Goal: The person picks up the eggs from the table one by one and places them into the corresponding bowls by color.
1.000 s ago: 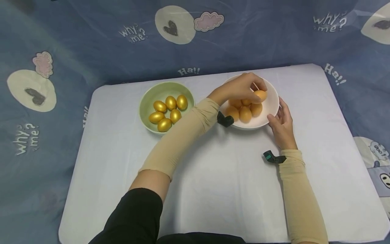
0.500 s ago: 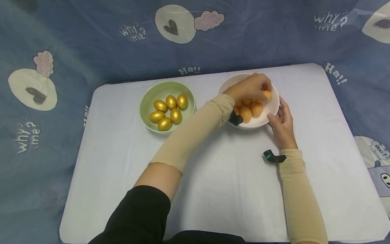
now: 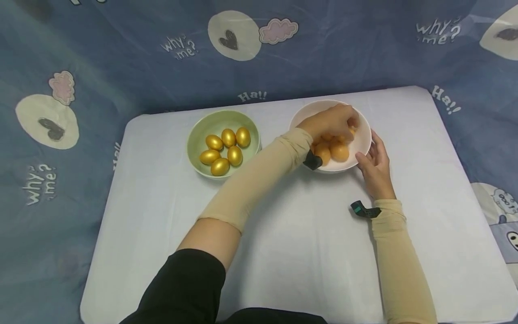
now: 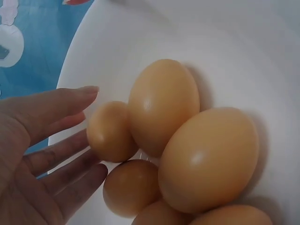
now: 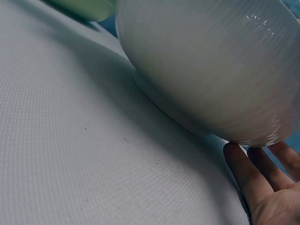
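Several brown eggs (image 3: 339, 152) lie together in a white bowl (image 3: 304, 110) at the back right. My left hand (image 3: 329, 121) is inside that bowl, reaching across the eggs. In the left wrist view its fingers (image 4: 58, 152) are spread beside a smaller-looking egg (image 4: 110, 133), fingertips close against it, with the thumb tip apart above it. Larger-looking eggs (image 4: 208, 159) lie to the right. My right hand (image 3: 376, 166) holds the bowl's right side, thumb at the rim. Its fingers (image 5: 251, 176) touch the bowl's outer wall (image 5: 201, 70) low down in the right wrist view.
A light green bowl (image 3: 195, 130) with several golden eggs (image 3: 220, 166) stands left of the white bowl, close to my left forearm. Both bowls are on a white-covered table (image 3: 303, 252). A blue patterned cloth (image 3: 344, 49) hangs behind and at the sides.
My left hand moved right within the white bowl with an egg, then slightly down; its fingers are now spread beside an egg. The brown eggs shifted a little. My right hand has stayed put.
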`<state>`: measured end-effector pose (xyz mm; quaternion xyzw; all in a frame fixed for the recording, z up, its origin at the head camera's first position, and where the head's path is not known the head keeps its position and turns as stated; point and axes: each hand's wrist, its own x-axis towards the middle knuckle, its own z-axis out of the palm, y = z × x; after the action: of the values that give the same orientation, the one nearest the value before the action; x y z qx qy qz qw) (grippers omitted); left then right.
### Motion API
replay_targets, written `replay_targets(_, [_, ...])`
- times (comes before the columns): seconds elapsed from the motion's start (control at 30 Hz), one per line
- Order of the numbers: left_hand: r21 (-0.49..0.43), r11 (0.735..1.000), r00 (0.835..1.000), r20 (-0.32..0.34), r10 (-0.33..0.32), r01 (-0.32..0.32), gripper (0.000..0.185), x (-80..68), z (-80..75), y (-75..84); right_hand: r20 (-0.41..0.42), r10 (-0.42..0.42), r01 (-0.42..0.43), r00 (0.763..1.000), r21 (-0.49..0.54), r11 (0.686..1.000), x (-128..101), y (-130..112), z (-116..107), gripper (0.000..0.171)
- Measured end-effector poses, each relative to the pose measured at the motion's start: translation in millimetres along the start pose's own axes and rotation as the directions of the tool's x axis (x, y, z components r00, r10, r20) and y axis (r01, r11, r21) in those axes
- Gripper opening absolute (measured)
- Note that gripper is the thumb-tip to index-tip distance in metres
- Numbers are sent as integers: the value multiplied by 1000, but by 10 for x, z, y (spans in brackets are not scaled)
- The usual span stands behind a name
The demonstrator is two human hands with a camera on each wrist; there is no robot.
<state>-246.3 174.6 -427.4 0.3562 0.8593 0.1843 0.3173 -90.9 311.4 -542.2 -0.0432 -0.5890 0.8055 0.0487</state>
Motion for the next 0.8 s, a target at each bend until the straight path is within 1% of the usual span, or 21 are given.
replay_targets(0.1, [-24, 999, 999, -15, 29, -29, 42, -37, -6, -53, 0, -2, 2, 1000, -2, 1000, 0, 11, -5, 72])
replay_targets(0.27, [-75, 991, 992, -60, 109, -113, 37, -147, -13, -134, -10, 9, -9, 1000, -29, 1000, 6, 30, -40, 71])
replay_targets(0.3, [-73, 989, 990, -71, 125, -130, 37, -175, -14, -145, -15, 11, -12, 1000, -40, 999, 10, 32, -51, 71])
replay_targets(0.37, [-61, 988, 986, -91, 137, -143, 37, -233, -16, -173, -20, 17, -18, 1000, -63, 998, 21, 30, -76, 71])
replay_targets(0.4, [-45, 987, 984, -106, 146, -151, 38, -272, -13, -190, -22, 20, -22, 1000, -74, 997, 26, 28, -94, 70])
replay_targets(0.47, [-41, 987, 981, -127, 148, -154, 39, -374, 7, -234, -26, 27, -29, 999, -103, 994, 31, 21, -127, 70])
replay_targets(0.53, [-89, 981, 977, -147, 157, -171, 40, -517, 68, -297, -26, 31, -34, 999, -125, 992, 15, 27, -171, 71])
replay_targets(0.57, [-118, 974, 971, -163, 173, -193, 41, -606, 120, -337, -28, 33, -37, 999, -134, 990, -3, 35, -199, 71])
replay_targets(0.6, [-146, 965, 965, -182, 191, -218, 41, -705, 180, -380, -32, 34, -39, 999, -141, 989, -22, 41, -228, 71])
replay_targets(0.67, [-201, 941, 949, -221, 226, -271, 40, -926, 313, -478, -30, 30, -34, 999, -123, 992, -61, 51, -285, 70])
replay_targets(0.7, [-214, 931, 939, -244, 241, -294, 40, -1048, 385, -530, -28, 27, -30, 999, -110, 993, -77, 57, -313, 70])
replay_targets(0.73, [-214, 927, 931, -269, 249, -309, 39, -1175, 457, -587, -24, 24, -26, 999, -91, 996, -93, 60, -339, 69])
replay_targets(0.8, [-187, 931, 920, -302, 250, -315, 37, -1433, 605, -698, -19, 25, -26, 1000, -53, 998, -118, 58, -378, 69])
